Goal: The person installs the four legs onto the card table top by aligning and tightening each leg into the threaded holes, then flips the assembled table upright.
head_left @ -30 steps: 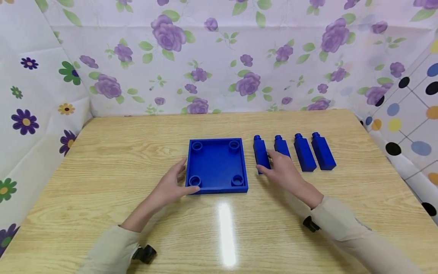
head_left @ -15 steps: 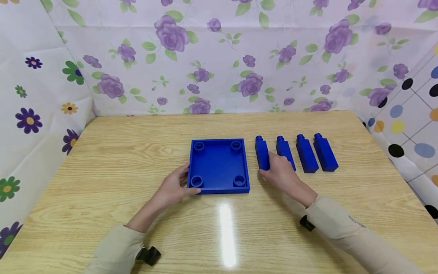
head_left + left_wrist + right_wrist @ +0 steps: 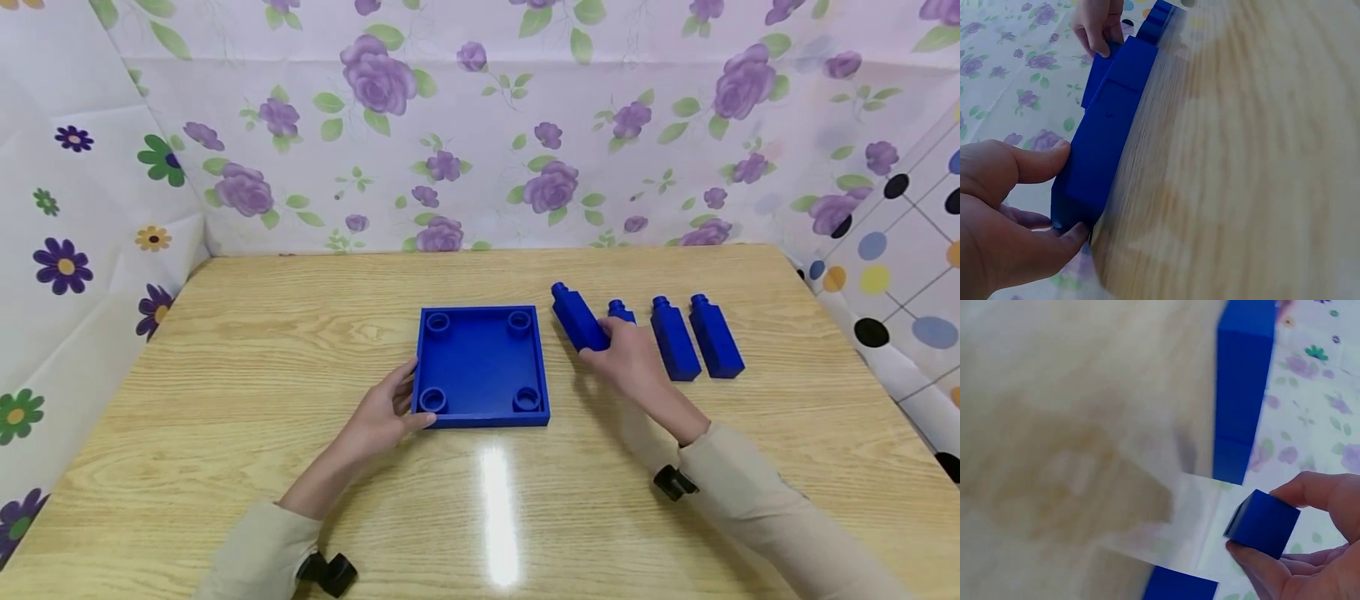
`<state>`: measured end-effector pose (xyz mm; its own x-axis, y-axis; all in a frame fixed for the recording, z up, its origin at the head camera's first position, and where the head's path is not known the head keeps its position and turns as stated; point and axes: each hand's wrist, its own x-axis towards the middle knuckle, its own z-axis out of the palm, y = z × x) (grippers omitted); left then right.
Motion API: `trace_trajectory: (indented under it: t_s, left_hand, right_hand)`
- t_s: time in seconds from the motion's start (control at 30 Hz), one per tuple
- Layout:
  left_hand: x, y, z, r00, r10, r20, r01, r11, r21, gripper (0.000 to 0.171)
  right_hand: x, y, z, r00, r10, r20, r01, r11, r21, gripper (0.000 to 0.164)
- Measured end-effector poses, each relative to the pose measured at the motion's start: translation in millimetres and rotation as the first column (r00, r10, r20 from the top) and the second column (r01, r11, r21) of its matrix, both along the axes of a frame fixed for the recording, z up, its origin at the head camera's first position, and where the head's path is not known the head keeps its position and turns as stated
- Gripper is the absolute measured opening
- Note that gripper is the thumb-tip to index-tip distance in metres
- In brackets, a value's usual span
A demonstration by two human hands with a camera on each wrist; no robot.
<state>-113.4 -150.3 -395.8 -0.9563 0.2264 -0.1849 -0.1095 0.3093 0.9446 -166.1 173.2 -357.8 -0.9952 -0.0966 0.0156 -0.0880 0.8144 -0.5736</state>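
A blue square table top [image 3: 480, 360] of a small model lies underside up, with a raised rim and a round socket in each corner. My left hand [image 3: 384, 414] grips its near left corner, thumb at the front edge and fingers along the left side. Close to its right side, my right hand [image 3: 633, 357] pinches a blue table leg [image 3: 577, 318] by its lower end. The leg is tilted, its threaded neck pointing away and left. In the right wrist view, the leg's square end [image 3: 1266, 522] shows between thumb and fingers.
Just behind the right hand lies a second blue leg [image 3: 619, 312], mostly covered by it. Two more legs [image 3: 677, 340] lie side by side farther right on the wooden table [image 3: 300, 317]. Flowered cloth [image 3: 480, 150] hangs behind the table's far edge.
My right hand has taken hold of the leftmost leg, lifted it and tilted its neck to the left. The left hand has stayed at the table top's corner.
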Motion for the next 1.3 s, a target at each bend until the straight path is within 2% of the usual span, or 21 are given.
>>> trace_trajectory:
  t_s: [0.07,0.23,0.37,0.47,0.63,0.7,0.87,0.93,1.1,1.3]
  left_hand:
    - [0.4,0,-0.5,1.000,0.003,0.000,-0.003,1.000,0.014,0.082]
    - [1.2,1,-2.0,0.999,0.021,0.034,-0.023,0.999,0.042,0.081]
    - [2.2,2,-3.6,0.999,0.031,0.045,-0.034,0.997,0.072,0.081]
    - [3.6,3,-4.6,0.998,0.035,0.043,-0.038,0.996,0.086,0.081]
    - [4.5,3,-6.2,0.998,0.038,0.047,-0.042,0.995,0.087,0.081]
    - [3.6,2,-6.5,0.998,0.037,0.044,-0.041,0.996,0.085,0.080]
    - [0.1,2,-5.3,0.999,0.032,0.031,-0.035,0.995,0.094,0.079]
    - [-0.5,2,-4.4,0.999,0.031,0.032,-0.033,0.995,0.097,0.079]
    - [-0.7,2,-3.2,0.999,0.034,0.035,-0.037,0.995,0.089,0.080]
    - [0.9,1,-4.2,0.999,0.036,0.031,-0.039,0.994,0.101,0.080]
  right_hand:
    - [-0.8,1,5.1,1.000,-0.006,-0.009,0.005,0.999,-0.037,0.052]
    - [-6.6,0,13.4,1.000,-0.026,-0.010,0.024,0.988,-0.152,0.050]
    - [-13.0,-3,17.6,0.999,-0.036,0.021,0.040,0.963,-0.267,0.047]
    - [-17.1,-6,21.4,0.999,-0.020,0.050,0.038,0.924,-0.381,0.047]
    - [-26.4,-13,29.0,0.998,0.008,0.064,0.029,0.832,-0.554,0.053]
    - [-31.3,-17,32.3,0.998,0.024,0.055,0.015,0.794,-0.608,0.056]
    - [-42.4,-32,42.2,0.997,0.071,-0.011,-0.059,0.726,-0.685,0.053]
    - [-46.5,-40,46.6,0.995,0.094,-0.045,-0.099,0.719,-0.688,0.050]
    - [-56.9,-62,54.9,0.975,0.191,-0.115,-0.220,0.733,-0.644,0.048]
    - [-66.5,-90,62.2,0.940,0.316,-0.128,-0.329,0.745,-0.581,0.047]
